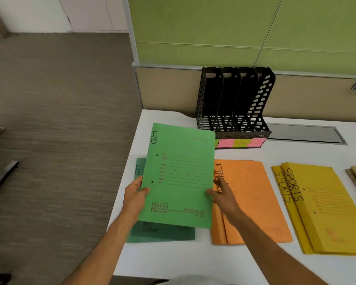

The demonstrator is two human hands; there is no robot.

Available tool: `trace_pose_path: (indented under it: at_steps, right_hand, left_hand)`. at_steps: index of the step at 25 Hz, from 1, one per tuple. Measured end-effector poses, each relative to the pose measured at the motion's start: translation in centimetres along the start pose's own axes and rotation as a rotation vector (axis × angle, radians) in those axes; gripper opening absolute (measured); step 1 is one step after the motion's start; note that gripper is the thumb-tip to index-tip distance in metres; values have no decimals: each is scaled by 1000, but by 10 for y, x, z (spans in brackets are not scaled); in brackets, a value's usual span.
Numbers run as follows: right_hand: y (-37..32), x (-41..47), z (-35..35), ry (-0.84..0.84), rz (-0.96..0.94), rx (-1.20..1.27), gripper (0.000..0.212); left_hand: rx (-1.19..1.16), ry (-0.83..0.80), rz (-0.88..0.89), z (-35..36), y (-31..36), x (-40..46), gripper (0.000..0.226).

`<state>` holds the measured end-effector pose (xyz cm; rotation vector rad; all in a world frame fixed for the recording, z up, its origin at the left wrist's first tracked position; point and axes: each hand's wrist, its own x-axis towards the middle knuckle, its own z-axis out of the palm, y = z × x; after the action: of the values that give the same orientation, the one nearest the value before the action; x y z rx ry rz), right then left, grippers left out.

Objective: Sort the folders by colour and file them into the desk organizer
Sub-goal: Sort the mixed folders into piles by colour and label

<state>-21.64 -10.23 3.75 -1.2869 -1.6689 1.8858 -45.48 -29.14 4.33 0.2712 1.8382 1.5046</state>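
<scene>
Green HR folder (178,177) up off the desk (193,258), above a second green folder (162,233).
Gripped at its left edge by left hand (135,194), thumb on top; right hand (222,194) at right edge, fingers (219,183) spread; black organizer (233,103) behind.

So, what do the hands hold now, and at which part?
The left hand grips the green HR folder at its left edge, thumb on top. The right hand touches its right edge with straight fingers.
</scene>
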Motion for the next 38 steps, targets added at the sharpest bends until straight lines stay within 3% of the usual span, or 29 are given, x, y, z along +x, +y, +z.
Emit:
trace_pose_path:
  at_steps: [5,14,19,22,27,33,38]
  right_hand:
    - [-39,6,-19,-62,-53,183,31]
    - [-91,24,-70,-119,19,167,30]
    - [-103,29,-93,-145,-57,119,30]
    - [-110,27,-115,-33,-140,143,26]
    - [-132,25,-152,277,-277,37,22]
    - [-177,36,-154,436,-417,-198,47]
    - [-185,78,-144,522,-450,-205,38]
  left_hand:
    - [-41,-85,21,18,30,16,48]
    - [-14,-264,30,71,73,58,50]
    - [66,-322,-26,97,76,78,45]
    - [196,-346,-7,119,87,99,36]
    - [263,-213,29,173,105,161,36]
    - [435,-231,85,244,110,213,36]
    - [546,-257,187,270,103,232,46]
